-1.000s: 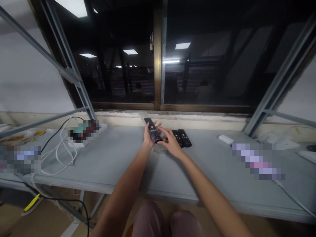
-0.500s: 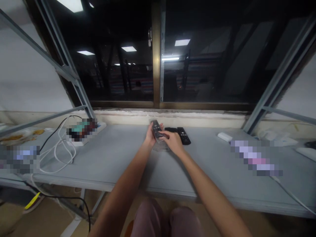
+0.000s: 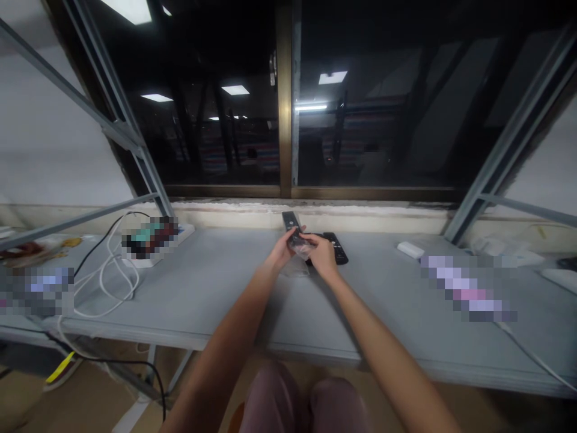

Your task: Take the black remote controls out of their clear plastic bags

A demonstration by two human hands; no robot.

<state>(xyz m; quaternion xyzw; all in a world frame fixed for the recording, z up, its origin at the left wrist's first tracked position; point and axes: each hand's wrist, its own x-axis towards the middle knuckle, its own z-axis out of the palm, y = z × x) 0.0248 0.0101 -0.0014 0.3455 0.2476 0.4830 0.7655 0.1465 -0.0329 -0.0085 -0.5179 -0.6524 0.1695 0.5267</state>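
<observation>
A black remote control [image 3: 290, 221] is held up above the table, its far end pointing at the window. A clear plastic bag [image 3: 301, 247] is bunched around its near end. My left hand [image 3: 283, 249] is closed around the remote from the left side. My right hand [image 3: 321, 251] pinches the crumpled plastic at the remote's near end. Another black remote control [image 3: 339, 249] lies on the table just right of my right hand, with a dark object beside it partly hidden by that hand. More clear plastic lies slack below my hands.
The grey table [image 3: 216, 288] runs along a window. On the left are a white power strip [image 3: 186, 233] with a blurred-out object over it and a looped white cable [image 3: 135, 282]. To the right lie a white adapter [image 3: 410, 250] and a blurred-out object. Metal posts [image 3: 148, 174] rise at both sides.
The remote in my left hand now stands farther out of the bunched plastic, towards the window. My right hand has moved slightly right, with the plastic gathered in its fingers.
</observation>
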